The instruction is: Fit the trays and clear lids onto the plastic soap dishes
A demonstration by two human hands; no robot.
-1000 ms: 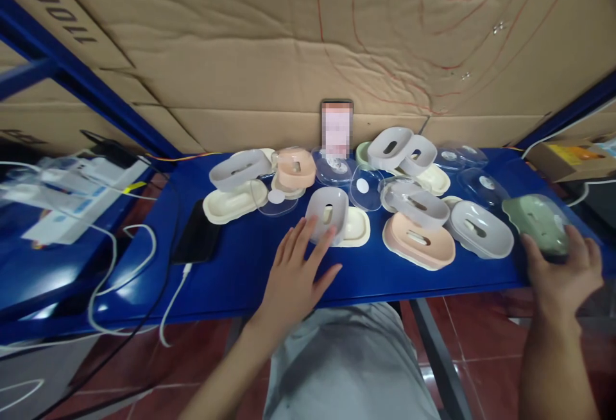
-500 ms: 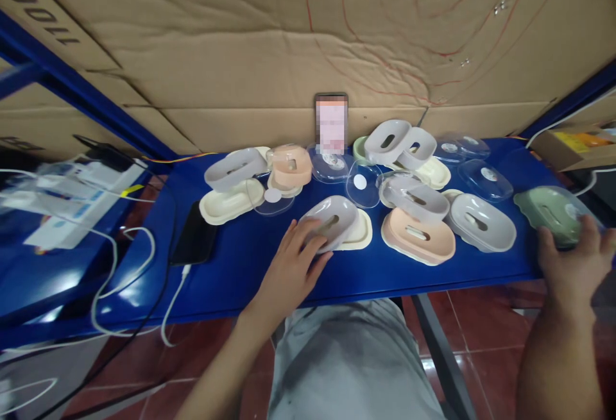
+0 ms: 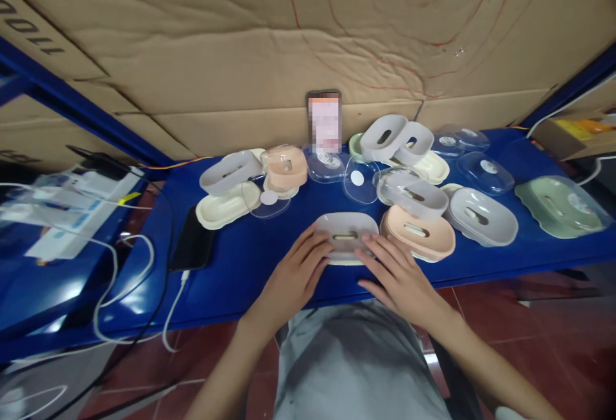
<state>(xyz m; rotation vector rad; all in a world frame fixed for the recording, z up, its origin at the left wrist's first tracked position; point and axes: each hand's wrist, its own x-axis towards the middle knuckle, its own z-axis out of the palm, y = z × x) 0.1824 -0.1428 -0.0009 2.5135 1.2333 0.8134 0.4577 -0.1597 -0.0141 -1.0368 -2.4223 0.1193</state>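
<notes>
Both hands rest on a grey soap dish [image 3: 346, 238] seated on a cream tray at the near edge of the blue table [image 3: 240, 260]. The left hand [image 3: 293, 276] lies with fingers spread over the dish's left end; the right hand [image 3: 399, 276] lies likewise over its right end. Neither hand is closed around it. A peach soap dish [image 3: 418, 235] sits just beside it to the right. A black phone [image 3: 193, 247] lies well to the left, with a white cable [image 3: 173, 301] plugged in.

Phone [image 3: 324, 120] screen blurred
</notes>
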